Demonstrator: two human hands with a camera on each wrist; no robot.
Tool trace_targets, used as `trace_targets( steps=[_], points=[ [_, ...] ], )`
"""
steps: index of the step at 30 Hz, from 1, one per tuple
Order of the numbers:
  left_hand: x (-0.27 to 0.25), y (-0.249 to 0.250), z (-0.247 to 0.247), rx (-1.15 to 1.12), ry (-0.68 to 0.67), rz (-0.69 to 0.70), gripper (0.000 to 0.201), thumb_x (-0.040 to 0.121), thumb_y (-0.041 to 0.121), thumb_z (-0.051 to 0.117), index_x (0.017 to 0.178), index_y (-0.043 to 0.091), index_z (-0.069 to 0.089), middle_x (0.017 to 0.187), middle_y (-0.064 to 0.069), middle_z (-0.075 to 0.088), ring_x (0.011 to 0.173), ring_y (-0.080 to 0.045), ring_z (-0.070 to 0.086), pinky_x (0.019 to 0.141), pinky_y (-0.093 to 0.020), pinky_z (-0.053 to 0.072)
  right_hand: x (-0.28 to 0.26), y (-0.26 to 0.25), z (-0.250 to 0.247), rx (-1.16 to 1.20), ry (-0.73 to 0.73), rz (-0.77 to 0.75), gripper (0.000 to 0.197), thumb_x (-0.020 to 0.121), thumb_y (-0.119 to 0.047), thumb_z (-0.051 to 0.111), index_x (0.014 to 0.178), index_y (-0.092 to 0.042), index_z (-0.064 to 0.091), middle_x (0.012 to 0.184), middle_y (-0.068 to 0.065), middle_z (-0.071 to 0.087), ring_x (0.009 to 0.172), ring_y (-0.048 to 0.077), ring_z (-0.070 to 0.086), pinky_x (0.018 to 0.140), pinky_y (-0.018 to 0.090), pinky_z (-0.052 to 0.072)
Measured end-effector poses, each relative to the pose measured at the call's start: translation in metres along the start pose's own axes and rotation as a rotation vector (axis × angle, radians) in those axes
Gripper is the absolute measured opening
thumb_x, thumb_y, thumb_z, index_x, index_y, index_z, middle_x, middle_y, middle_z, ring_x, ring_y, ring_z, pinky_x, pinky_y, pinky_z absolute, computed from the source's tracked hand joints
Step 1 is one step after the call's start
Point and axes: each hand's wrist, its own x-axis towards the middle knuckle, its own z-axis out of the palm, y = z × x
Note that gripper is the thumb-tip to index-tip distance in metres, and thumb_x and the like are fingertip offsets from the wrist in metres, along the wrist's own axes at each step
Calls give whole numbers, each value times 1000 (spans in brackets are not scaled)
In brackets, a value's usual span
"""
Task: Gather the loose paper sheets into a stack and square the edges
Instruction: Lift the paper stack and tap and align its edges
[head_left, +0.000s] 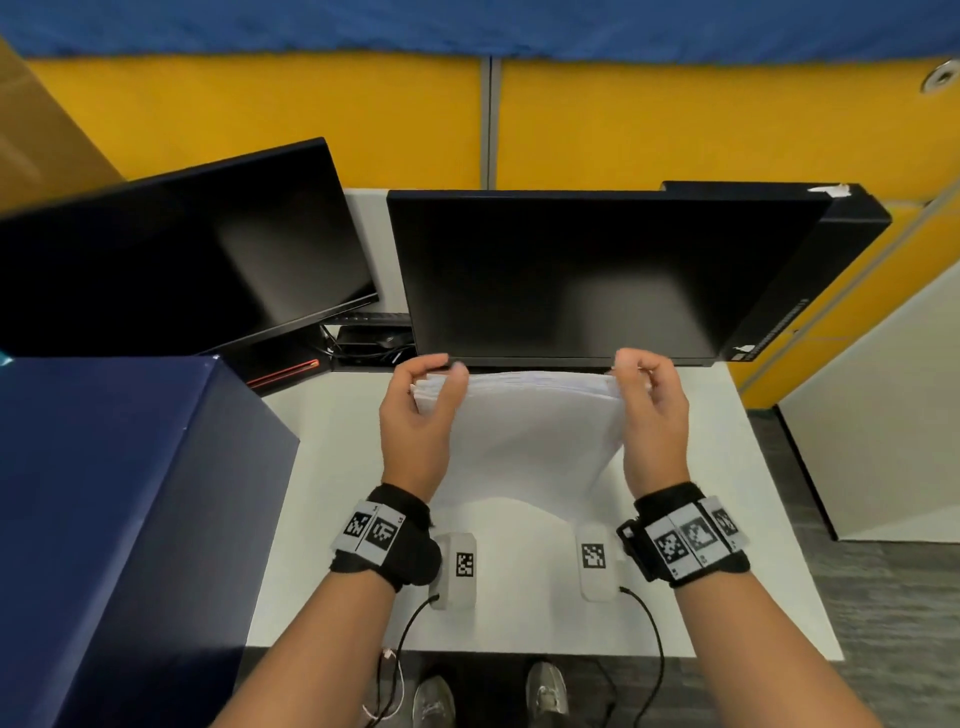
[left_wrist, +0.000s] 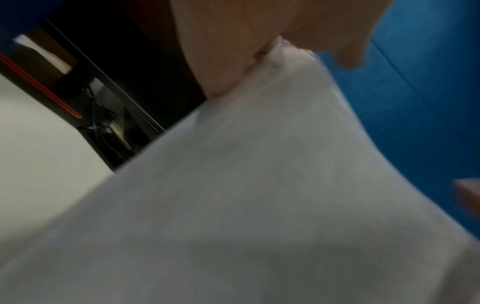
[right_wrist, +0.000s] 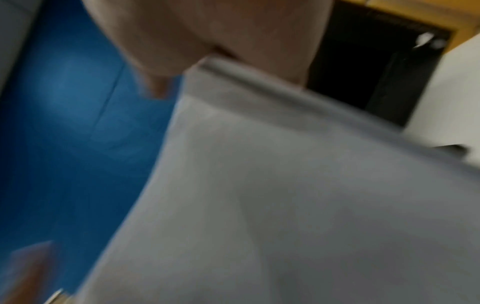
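Observation:
A stack of white paper sheets (head_left: 524, 431) stands roughly upright on the white desk (head_left: 727, 545), bowed toward me, its lower edge near the desk. My left hand (head_left: 421, 410) grips the stack's upper left corner, thumb in front and fingers curled over the top. My right hand (head_left: 649, 410) grips the upper right corner the same way. The left wrist view shows the paper stack (left_wrist: 233, 205) blurred, with my thumb (left_wrist: 221, 51) pressed on it. In the right wrist view the paper stack (right_wrist: 285, 195) fills the frame below my thumb (right_wrist: 207, 30); its layered top edge shows.
Right behind the stack stands a black monitor (head_left: 587, 275); a second monitor (head_left: 182, 249) is at the back left. A dark blue box (head_left: 119, 519) takes up the left side. Two white tagged devices (head_left: 457, 569) (head_left: 597, 569) with cables lie near the front edge.

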Motion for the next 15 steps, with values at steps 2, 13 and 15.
trace_targets(
  steps=[2, 13, 15],
  points=[
    [3, -21, -17, 4, -181, -75, 60, 69, 13, 86, 123, 12, 61, 111, 1, 72, 101, -4, 69, 88, -24, 58, 1, 18, -19, 20, -225, 16, 51, 74, -19, 75, 121, -21, 56, 107, -5, 66, 97, 8, 65, 86, 26, 55],
    [5, -17, -2, 61, -52, -128, 25, 80, 10, 84, 103, 11, 73, 89, 14, 72, 77, 13, 70, 67, -8, 53, -3, 21, -3, -40, -176, 41, 30, 77, -8, 80, 86, -34, 70, 81, -29, 73, 82, -8, 69, 77, 16, 56],
    [1, -21, -9, 92, -92, -134, 37, 75, 13, 88, 108, 11, 73, 97, 8, 76, 89, 5, 73, 77, -15, 57, -6, 23, -10, -70, -191, 35, 30, 75, -11, 83, 91, -33, 70, 86, -23, 75, 86, -6, 70, 79, 18, 57]
  ],
)
